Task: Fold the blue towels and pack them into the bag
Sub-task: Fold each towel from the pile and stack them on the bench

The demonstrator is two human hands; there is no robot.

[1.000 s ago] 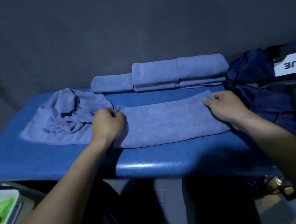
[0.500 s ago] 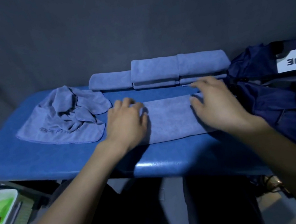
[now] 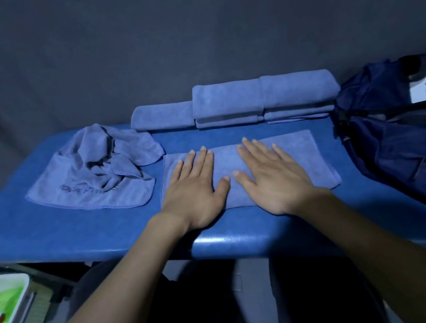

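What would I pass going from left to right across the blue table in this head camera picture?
Crumpled towel → left hand → right hand, both flat on the half-folded towel → dark blue bag.

Folded towel [image 3: 299, 156]: soft matt blue cloth, fine nap, same as the stacked towels [image 3: 263, 95] and the crumpled towel [image 3: 103, 172]. Table top [image 3: 245, 236]: smooth blue padded vinyl-like cover, glossy highlight at front edge. Bag [image 3: 396, 139]: dark navy fabric, slight sheen. Backdrop [image 3: 188, 40]: matt grey cloth.
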